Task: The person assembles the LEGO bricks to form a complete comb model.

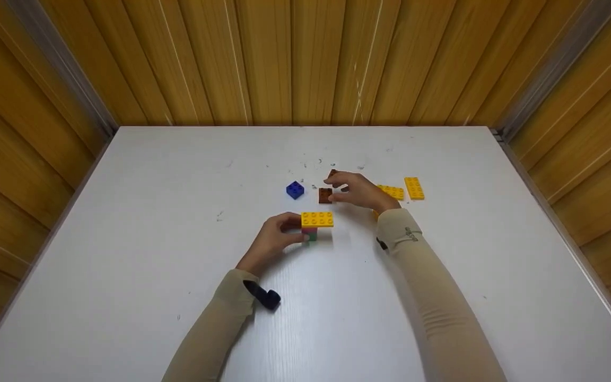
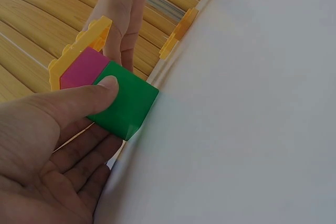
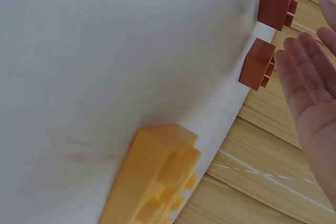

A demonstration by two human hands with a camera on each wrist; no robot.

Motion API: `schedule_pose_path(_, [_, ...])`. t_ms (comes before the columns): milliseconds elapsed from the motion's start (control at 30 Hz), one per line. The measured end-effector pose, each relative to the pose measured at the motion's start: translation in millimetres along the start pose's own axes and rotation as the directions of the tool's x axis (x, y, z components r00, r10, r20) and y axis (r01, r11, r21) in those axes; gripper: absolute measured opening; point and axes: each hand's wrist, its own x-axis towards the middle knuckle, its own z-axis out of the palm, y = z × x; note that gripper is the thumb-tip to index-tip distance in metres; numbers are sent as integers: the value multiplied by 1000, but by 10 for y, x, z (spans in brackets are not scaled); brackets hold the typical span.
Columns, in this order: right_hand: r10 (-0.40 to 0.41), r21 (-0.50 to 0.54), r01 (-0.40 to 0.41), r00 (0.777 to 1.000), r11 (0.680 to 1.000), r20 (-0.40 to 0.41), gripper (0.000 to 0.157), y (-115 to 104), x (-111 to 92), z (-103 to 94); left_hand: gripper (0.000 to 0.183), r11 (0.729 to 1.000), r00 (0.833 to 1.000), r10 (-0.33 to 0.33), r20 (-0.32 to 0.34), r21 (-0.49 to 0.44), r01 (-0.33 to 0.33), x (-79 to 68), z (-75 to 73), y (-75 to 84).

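My left hand (image 1: 273, 233) holds a small stack of toy building bricks near the middle of the table. A green brick (image 2: 131, 103) is at the bottom, a magenta brick (image 2: 84, 70) sits above it, and a yellow eight-stud brick (image 1: 316, 219) lies across the top, overhanging to the right. The left thumb presses on the green brick's side. My right hand (image 1: 358, 190) hovers beside two brown bricks with its fingers parted and nothing between them. The nearer brown brick (image 1: 325, 195) is by the thumb; the farther brown brick (image 1: 332, 174) is partly hidden behind the fingers.
A blue brick (image 1: 295, 190) lies left of the brown ones. To the right are a yellow brick (image 1: 392, 192), partly covered by the right hand, and another yellow brick (image 1: 414, 188). A third peeks out near the right cuff. Wood-patterned panels (image 1: 305, 63) border the white table.
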Motion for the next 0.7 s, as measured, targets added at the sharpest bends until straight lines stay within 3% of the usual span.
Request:
schedule_pose_path(133, [45,7,-45,999,999,-1,50,16,25,19,40,1000,1000,-14,-3,7,14,-1,0,3])
schedule_pose_path(533, [51,-49,-50,999,998,13,51,46,49,51,40,1000,1000,-8,-1,0,8,1,11,8])
schedule_pose_path(700, [23,-70,-22,1000,997,10,50,43,46,64,41,999,999,-42,3,-14,42,-14,18,29])
